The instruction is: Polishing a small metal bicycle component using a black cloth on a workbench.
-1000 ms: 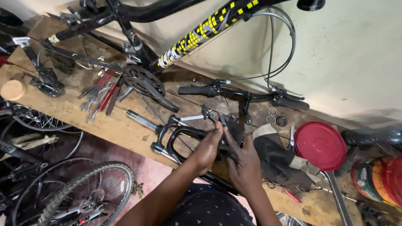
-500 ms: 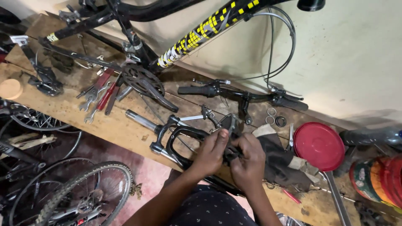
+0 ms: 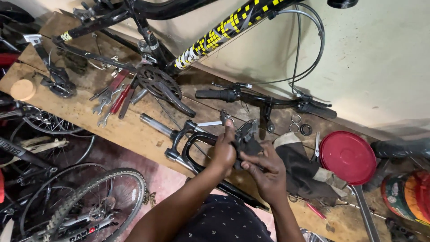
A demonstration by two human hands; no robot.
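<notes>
Both my hands meet over a wooden workbench (image 3: 130, 132). My left hand (image 3: 225, 151) and my right hand (image 3: 267, 169) together grip a small black bicycle part (image 3: 247, 138), held just above a black suspension fork (image 3: 184, 134) lying on the bench. Exactly what the black part is, I cannot tell. A black handlebar (image 3: 251, 97) with grips and cables lies just beyond my hands.
A black and yellow bicycle frame (image 3: 215, 38) leans on the wall above the bench. Crank and chainring (image 3: 159, 85), pliers and spanners (image 3: 114, 96) lie left. A red round lid (image 3: 348, 157) and dark rag (image 3: 298, 168) sit right. Wheels (image 3: 85, 206) stand on the floor.
My two hands have closed in on the black part and lifted it slightly. The camera view shifted a little; the bench items stayed put.
</notes>
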